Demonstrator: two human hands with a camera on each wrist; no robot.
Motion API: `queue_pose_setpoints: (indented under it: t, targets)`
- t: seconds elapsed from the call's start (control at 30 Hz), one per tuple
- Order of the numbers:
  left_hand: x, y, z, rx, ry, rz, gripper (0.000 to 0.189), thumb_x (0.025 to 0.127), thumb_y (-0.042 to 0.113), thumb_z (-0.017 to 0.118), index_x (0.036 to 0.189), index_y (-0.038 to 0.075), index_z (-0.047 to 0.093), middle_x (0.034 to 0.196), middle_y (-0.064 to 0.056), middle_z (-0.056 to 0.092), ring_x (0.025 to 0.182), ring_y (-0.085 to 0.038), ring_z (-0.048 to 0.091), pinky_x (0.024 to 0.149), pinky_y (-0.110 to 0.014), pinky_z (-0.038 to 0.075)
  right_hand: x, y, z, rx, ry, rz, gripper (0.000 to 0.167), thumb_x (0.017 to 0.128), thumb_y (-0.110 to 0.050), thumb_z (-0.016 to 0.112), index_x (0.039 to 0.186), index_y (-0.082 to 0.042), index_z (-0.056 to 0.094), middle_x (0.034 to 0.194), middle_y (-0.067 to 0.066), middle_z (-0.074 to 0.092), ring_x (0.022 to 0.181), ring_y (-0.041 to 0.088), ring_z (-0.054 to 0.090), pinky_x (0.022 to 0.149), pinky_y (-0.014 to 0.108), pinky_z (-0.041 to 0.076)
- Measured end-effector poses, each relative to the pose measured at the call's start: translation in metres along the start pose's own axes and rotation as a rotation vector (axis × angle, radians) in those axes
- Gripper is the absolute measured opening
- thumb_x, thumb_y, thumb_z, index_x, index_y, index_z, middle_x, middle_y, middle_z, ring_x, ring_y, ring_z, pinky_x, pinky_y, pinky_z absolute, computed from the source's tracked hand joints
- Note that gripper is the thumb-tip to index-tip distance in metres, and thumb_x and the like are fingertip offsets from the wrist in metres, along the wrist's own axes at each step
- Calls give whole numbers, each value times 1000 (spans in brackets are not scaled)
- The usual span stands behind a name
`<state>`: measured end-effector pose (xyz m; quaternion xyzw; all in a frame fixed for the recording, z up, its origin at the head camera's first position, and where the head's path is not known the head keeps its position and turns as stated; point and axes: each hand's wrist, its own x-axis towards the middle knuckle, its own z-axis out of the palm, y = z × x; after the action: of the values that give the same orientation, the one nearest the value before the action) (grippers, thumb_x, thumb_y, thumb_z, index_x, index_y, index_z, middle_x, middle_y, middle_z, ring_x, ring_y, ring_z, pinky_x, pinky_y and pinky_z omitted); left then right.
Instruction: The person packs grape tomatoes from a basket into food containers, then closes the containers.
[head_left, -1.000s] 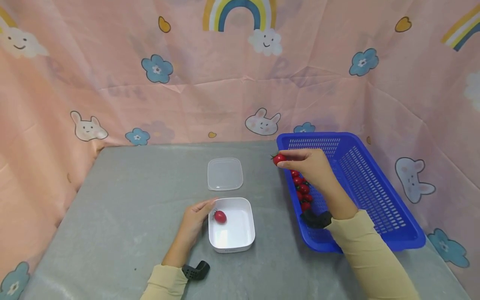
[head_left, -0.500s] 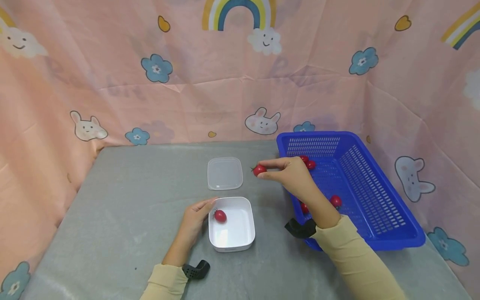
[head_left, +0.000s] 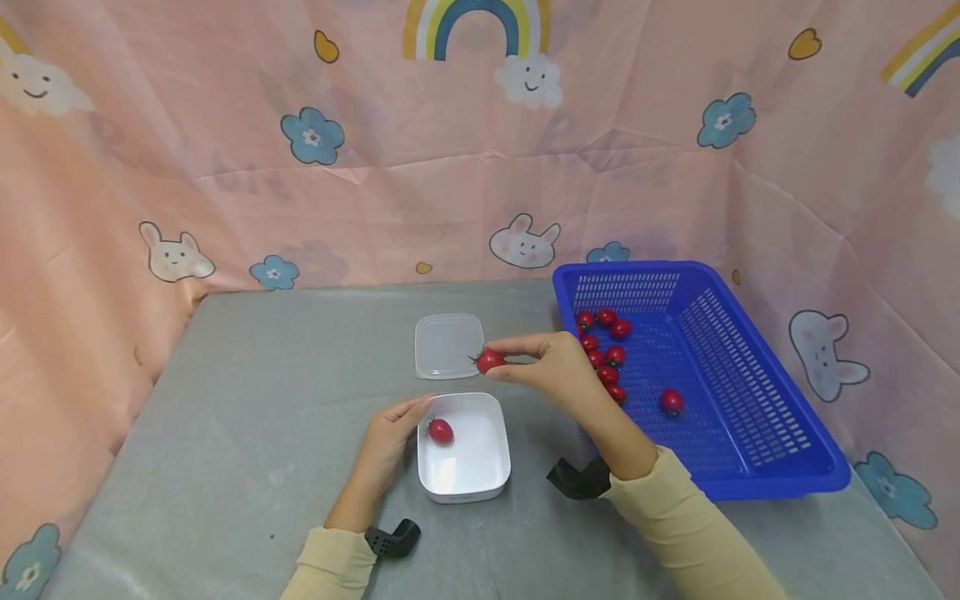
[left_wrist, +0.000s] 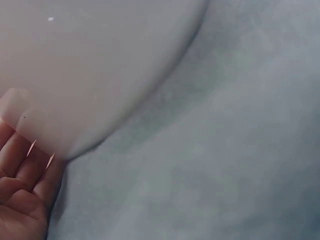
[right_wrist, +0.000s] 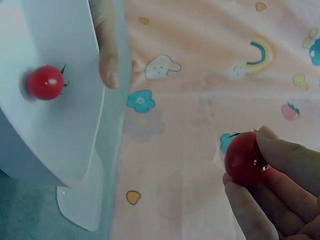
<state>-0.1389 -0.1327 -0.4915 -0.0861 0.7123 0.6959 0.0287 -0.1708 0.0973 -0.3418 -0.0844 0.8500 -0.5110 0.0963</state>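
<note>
My right hand [head_left: 551, 367] pinches a cherry tomato [head_left: 491, 361] between thumb and fingers, its green stem pointing left in the head view. In the right wrist view this tomato [right_wrist: 246, 159] shows round and glossy. It is held beyond the far right corner of a white square plastic box [head_left: 480, 467]. My left hand [head_left: 386, 437] holds the box at its left side, with fingertips at the far left corner. The left wrist view shows its fingers [left_wrist: 30, 160] against the box wall [left_wrist: 100, 75]. Inside the box lies one cherry tomato [head_left: 440, 431], near the left wall.
Behind the box a translucent lid [head_left: 448, 346] lies flat on the grey tabletop [head_left: 262, 417]. A blue slotted basket [head_left: 780, 417] stands at the right. Several cherry tomatoes [head_left: 615, 356] cluster along its left side, and another [head_left: 671, 402] lies apart. A patterned pink curtain [head_left: 420, 192] hangs behind.
My right hand has carried its cherry tomato left and nearer from over the basket's left rim to beside the lid. A lone tomato in the basket has come into view. The left hand stays put.
</note>
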Motion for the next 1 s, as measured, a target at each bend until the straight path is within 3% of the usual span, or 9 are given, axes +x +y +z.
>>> queue_pose_setpoints:
  t: [0.23,0.53,0.77,1.0]
  targets:
    - [-1,0,-2,1,-9,-9,36,96,27,65,120,0,70,125,-15,70,125,-26,61,111,-47,44,-11,-5,17,-45,-27,-12,34,83,-22,81,115,-13,76,121,11,72,117,29,66,90,39,58]
    - [-2,4,-1,6,-6,-21,38,95,30,66,120,1,71,125,-13,70,125,-26,61,110,-47,44,-13,7,40,47,-28,12,32,80,-18,83,111,-12,78,115,11,75,111,29,67,84,35,60]
    - [-2,4,-1,1,-6,-31,36,96,29,65,119,2,71,126,-12,70,127,-27,59,112,-48,42,-6,24,55,52,-29,-17,31,78,-18,85,107,-11,79,107,8,77,107,23,68,88,35,57]
    - [-2,3,-2,3,-10,-29,35,96,28,65,119,2,71,126,-13,69,128,-27,59,113,-49,41,-2,34,67,23,-11,29,27,77,-14,85,103,-11,80,105,7,77,111,25,67,94,44,55]
